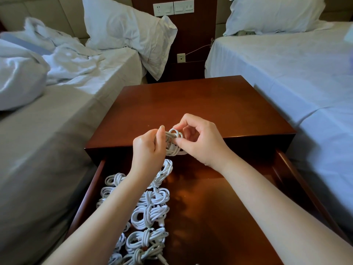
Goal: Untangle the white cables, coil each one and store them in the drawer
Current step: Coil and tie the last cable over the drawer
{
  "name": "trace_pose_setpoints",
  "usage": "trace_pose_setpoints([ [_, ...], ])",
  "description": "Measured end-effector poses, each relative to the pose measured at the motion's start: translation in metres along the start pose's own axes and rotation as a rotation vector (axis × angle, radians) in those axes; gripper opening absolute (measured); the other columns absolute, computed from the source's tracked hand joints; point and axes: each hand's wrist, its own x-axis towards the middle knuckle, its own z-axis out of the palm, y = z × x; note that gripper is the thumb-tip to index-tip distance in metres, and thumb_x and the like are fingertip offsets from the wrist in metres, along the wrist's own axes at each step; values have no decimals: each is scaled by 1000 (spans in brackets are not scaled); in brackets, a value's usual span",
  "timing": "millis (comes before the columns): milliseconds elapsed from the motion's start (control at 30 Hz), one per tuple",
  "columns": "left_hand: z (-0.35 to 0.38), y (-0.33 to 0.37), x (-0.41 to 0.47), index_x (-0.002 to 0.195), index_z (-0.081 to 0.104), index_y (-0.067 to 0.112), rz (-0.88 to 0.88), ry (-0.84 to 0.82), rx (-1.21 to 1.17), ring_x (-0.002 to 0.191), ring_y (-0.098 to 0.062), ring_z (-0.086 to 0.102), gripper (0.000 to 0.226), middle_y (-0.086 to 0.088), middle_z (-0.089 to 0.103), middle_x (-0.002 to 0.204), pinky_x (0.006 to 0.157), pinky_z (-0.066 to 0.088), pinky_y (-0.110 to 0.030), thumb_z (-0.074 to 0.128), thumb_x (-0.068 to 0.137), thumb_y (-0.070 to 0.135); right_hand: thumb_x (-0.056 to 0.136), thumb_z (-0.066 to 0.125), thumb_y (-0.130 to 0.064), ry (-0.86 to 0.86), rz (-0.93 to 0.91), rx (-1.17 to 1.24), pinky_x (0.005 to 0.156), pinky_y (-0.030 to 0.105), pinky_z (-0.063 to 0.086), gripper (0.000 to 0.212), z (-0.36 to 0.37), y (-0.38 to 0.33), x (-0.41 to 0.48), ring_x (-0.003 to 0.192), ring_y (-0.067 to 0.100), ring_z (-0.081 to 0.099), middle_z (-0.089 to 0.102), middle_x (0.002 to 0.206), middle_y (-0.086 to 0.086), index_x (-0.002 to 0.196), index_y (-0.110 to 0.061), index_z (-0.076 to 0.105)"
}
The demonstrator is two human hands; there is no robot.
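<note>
Left hand [148, 148] wrapped around one end of a coiled white cable [173, 140], right hand [198, 140] pinching the other end between thumb and fingertips — bundle held in the air over the front edge of the nightstand [200, 104]. Below, the drawer [290, 180] is pulled out; stored cable coils [149, 213] are packed in rows along its left side, right side is bare wood. Nightstand sits between two beds — left bed [47, 121] rumpled, right bed [286, 73] made. Wall switch panel [173, 7] behind.
</note>
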Motion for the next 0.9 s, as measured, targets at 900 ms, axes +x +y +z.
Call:
trace_pose_setpoints([
  [900, -8, 10, 4, 75, 61, -4, -334, 129, -263, 69, -46, 57, 54, -26, 62, 69, 62, 49, -57, 40, 93, 42, 81, 76, -24, 78, 273, 397, 85, 37, 54, 22, 33, 10, -10, 95, 13, 65, 72, 97, -8, 102, -26, 71],
])
